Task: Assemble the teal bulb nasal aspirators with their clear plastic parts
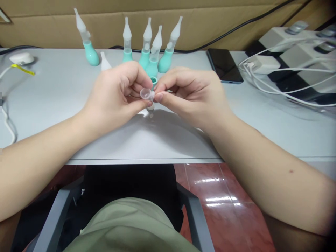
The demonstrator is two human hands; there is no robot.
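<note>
My left hand [118, 92] and my right hand [191, 92] meet over the table, both closed on a small clear plastic tube [145, 93] with a round open end. The right thumb and forefinger pinch its side stub, while the left fingers and thumb hold its body. Just behind the fingertips shows the open rim of a teal bulb [153, 82]. A small whitish round piece [150, 106] appears under the left thumb; I cannot tell whether it is touched. Beyond the left hand, a loose white nozzle tip [105, 63] is partly hidden.
Several teal nasal aspirators [165, 60] with white tips stand at the back, one [91, 54] farther left. A black phone [225, 65] lies right of them. White cables and a charger [265, 65] crowd the right side. A white device [22, 58] sits left.
</note>
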